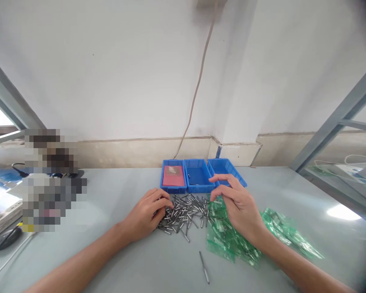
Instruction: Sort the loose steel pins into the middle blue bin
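Observation:
A loose pile of slim metal rods [187, 207] lies on the grey table in front of me. My left hand [149, 211] rests at the pile's left edge, fingers bent over the nearest rods and a gap showing between thumb and forefinger. Nothing shows in its grasp. My right hand [239, 203] hovers at the right side of the pile, over crumpled green plastic bags [222, 240]. Its forefinger and thumb are apart, with nothing visible between them. Closer to me lies a single metal rod [204, 267], apart from the others.
Behind the pile stand a blue bin with a red flat item [173, 176], a middle blue bin [198, 189] with a few small pieces, and another blue bin [228, 166]. More green bags [288, 232] lie right. A computer mouse [6, 239] and cables are far left.

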